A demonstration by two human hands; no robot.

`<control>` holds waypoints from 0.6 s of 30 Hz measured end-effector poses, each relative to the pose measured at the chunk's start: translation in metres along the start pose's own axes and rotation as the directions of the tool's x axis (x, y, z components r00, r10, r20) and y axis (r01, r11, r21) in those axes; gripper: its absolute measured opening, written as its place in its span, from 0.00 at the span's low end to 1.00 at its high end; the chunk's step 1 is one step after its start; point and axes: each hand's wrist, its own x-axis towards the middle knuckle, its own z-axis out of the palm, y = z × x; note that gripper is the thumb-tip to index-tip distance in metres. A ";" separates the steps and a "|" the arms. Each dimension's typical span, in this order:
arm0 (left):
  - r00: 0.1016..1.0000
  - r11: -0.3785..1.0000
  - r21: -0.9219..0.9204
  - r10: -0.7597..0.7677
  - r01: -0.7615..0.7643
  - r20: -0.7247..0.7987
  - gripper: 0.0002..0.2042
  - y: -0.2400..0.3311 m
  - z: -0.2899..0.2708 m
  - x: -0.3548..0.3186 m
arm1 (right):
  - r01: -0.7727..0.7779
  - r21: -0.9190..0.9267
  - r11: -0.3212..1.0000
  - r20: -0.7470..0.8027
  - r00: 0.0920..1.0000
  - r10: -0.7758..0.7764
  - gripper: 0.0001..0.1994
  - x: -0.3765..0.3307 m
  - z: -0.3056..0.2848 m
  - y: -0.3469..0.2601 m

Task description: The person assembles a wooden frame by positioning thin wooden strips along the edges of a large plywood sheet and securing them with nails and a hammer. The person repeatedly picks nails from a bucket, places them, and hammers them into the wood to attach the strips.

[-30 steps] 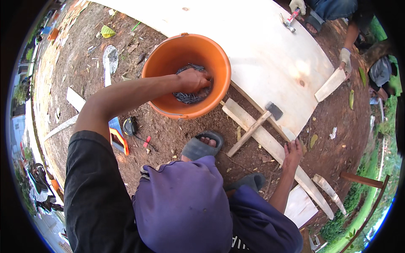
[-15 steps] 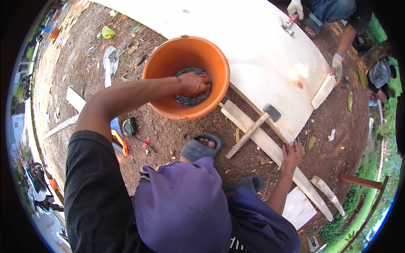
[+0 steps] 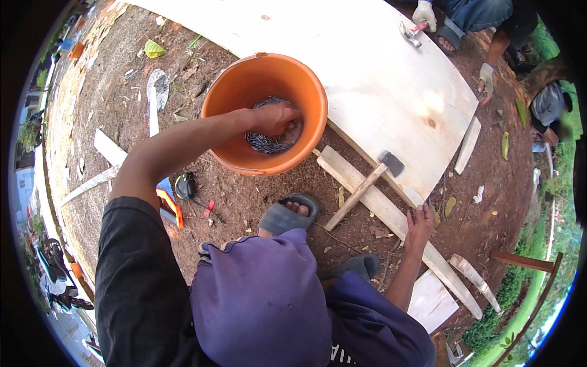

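My left hand (image 3: 276, 118) reaches down into an orange bucket (image 3: 235, 92), its fingers curled among loose nails (image 3: 264, 144) at the bottom. The fingertips are partly hidden, and I cannot count the nails under them. My right hand (image 3: 419, 225) is open, fingers stretched out at the near corner of a large pale plywood sheet (image 3: 367, 79), above a long wooden plank (image 3: 382, 205). Across the plank and the sheet's edge lies a mallet (image 3: 367, 188) with a dark head and wooden handle.
At the upper right a co-worker's gloved hand (image 3: 424, 15) holds a claw hammer (image 3: 411, 33). A short wood strip (image 3: 468, 145) lies beside the sheet. A saw with orange handle (image 3: 171, 208) and a tape measure (image 3: 184, 185) are on the soil at left. A curved wood offcut (image 3: 476, 281) lies at right.
The co-worker's other gloved hand has let go of the short wood strip, which now lies by the sheet's edge. My left hand has shifted slightly within the bucket; my right hand stays by the corner.
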 end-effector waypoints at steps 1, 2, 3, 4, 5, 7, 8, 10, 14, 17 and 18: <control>1.000 0.997 -0.078 -0.027 0.026 -0.012 0.15 0.000 -0.004 0.000 | -0.002 -0.002 1.000 0.000 1.000 0.002 0.26 0.000 0.001 0.000; 0.998 0.987 -0.155 -0.054 0.050 -0.023 0.14 0.000 -0.008 0.000 | -0.004 -0.005 1.000 0.000 1.000 0.004 0.26 0.000 0.001 0.000; 0.997 0.971 -0.230 -0.077 0.067 -0.033 0.13 0.003 -0.015 0.002 | -0.002 -0.007 1.000 -0.003 1.000 0.002 0.26 0.001 0.000 -0.001; 0.995 0.964 -0.254 -0.093 0.083 -0.029 0.12 0.007 -0.022 0.004 | 0.000 -0.009 1.000 -0.007 1.000 0.000 0.27 0.001 -0.002 -0.002; 0.992 0.955 -0.276 -0.122 0.112 -0.020 0.11 0.010 -0.029 0.002 | -0.007 -0.010 1.000 -0.002 1.000 0.007 0.27 0.002 -0.001 -0.001; 0.984 0.932 -0.320 -0.179 0.168 -0.004 0.09 0.014 -0.035 -0.002 | -0.012 -0.013 1.000 0.005 1.000 0.012 0.27 0.001 0.001 0.000; 0.978 0.918 -0.343 -0.209 0.197 0.003 0.08 0.014 -0.037 -0.004 | -0.013 -0.014 1.000 0.007 1.000 0.013 0.27 0.001 0.002 0.000; 0.974 0.870 -0.442 -0.218 0.220 0.056 0.07 0.009 -0.039 -0.004 | -0.008 -0.024 1.000 0.005 1.000 0.008 0.27 -0.001 0.002 -0.003; 0.981 0.729 -0.657 -0.145 0.193 0.128 0.07 0.002 -0.049 -0.005 | -0.005 -0.030 1.000 0.003 1.000 0.005 0.27 0.000 0.000 0.000; 0.985 0.674 -0.719 -0.141 0.170 0.101 0.07 0.004 -0.058 -0.019 | -0.014 -0.015 1.000 0.024 1.000 0.014 0.26 -0.004 0.007 0.006; 0.989 0.664 -0.734 -0.117 0.143 0.087 0.06 0.006 -0.062 -0.016 | -0.015 0.002 1.000 0.023 1.000 0.015 0.26 -0.003 0.003 0.004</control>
